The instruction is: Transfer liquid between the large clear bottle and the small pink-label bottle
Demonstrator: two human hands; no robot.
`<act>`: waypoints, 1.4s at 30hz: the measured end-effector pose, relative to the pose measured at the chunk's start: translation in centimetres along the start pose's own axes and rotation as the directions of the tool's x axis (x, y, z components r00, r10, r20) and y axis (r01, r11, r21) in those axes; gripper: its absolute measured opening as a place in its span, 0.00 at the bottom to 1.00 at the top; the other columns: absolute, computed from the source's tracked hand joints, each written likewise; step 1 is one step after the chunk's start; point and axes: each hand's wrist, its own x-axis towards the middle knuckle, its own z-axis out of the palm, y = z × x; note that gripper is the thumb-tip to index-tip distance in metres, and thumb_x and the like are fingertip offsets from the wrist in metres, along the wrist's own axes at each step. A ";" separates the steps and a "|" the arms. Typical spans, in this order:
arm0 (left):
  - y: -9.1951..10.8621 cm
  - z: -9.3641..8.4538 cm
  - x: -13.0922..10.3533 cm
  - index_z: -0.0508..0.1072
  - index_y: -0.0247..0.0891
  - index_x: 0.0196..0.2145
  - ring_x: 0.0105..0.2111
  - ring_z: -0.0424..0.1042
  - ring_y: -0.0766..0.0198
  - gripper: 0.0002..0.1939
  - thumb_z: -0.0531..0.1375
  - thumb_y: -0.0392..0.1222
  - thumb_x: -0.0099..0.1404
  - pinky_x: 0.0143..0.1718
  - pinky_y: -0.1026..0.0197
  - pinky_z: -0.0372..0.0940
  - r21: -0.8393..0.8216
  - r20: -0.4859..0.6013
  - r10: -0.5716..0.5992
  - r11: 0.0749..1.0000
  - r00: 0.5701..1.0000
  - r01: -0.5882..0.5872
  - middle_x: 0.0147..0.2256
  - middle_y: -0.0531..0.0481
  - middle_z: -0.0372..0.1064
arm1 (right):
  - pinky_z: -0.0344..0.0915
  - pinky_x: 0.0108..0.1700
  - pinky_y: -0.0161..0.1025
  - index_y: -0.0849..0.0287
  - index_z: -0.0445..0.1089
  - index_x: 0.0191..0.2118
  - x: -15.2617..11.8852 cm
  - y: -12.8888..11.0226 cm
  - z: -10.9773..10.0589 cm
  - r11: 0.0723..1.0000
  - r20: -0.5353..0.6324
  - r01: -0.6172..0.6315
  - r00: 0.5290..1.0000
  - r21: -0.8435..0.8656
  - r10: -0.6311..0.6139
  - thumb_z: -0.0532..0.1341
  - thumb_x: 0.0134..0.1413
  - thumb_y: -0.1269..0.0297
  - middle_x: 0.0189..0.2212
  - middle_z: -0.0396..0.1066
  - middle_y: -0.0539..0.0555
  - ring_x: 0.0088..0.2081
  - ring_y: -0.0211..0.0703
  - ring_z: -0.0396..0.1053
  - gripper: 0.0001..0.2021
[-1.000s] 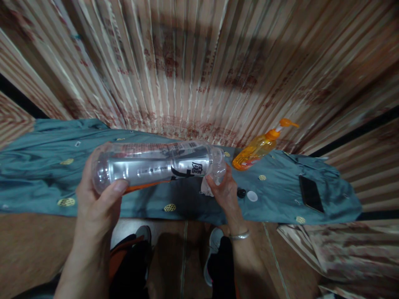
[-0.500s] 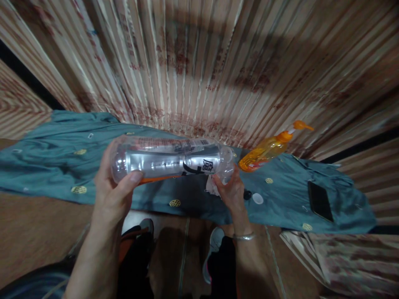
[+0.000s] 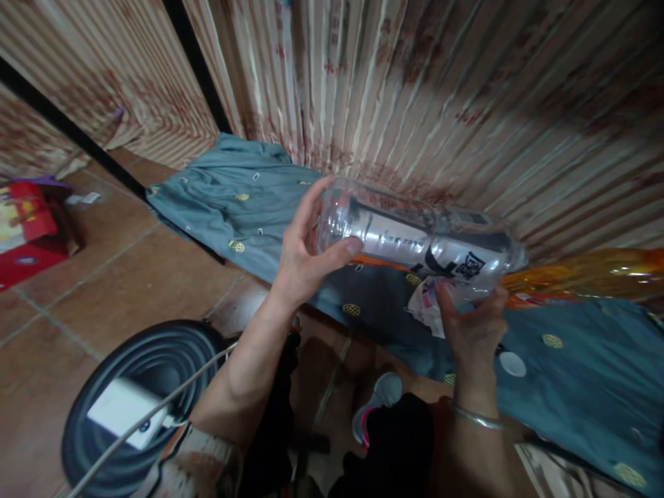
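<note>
Here's the left hand, all fingertips but the thumb's out of sight behind the clear bottle, its small print too blurred to read! The right hand covers part of the tissue. The right edge slices off the amber bottle and cloth; the left edge crops the red box!

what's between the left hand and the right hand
A clear bottle, held sideways, spans from the left hand to the right hand in the head view.
</note>
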 end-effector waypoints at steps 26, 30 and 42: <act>-0.6 -0.8 0.3 0.73 0.47 0.60 0.61 0.70 0.38 0.43 0.74 0.60 0.49 0.67 0.35 0.61 -0.187 -0.012 -0.114 0.976 0.993 0.109 0.58 0.45 0.73 | 0.74 0.49 0.58 0.61 0.58 0.64 -0.6 -0.5 -0.2 0.993 0.034 0.084 0.996 0.080 -0.087 0.62 0.60 0.41 0.51 0.77 0.71 0.49 0.63 0.78 0.36; -0.6 -0.9 0.4 0.73 0.45 0.60 0.63 0.68 0.37 0.42 0.74 0.60 0.49 0.69 0.34 0.59 -0.186 -0.008 -0.132 0.974 0.991 0.128 0.58 0.43 0.73 | 0.74 0.51 0.59 0.61 0.57 0.65 -0.6 -0.6 -0.4 0.991 0.048 0.082 0.995 0.101 -0.087 0.64 0.60 0.43 0.52 0.77 0.71 0.50 0.62 0.78 0.36; -0.2 -0.9 0.7 0.75 0.46 0.58 0.63 0.67 0.37 0.41 0.74 0.60 0.47 0.69 0.36 0.58 -0.175 -0.019 -0.125 0.977 0.992 0.120 0.57 0.46 0.73 | 0.74 0.52 0.60 0.61 0.58 0.65 -0.6 -0.6 -0.3 0.988 0.019 0.127 0.991 0.090 -0.129 0.63 0.61 0.43 0.53 0.76 0.72 0.51 0.63 0.78 0.36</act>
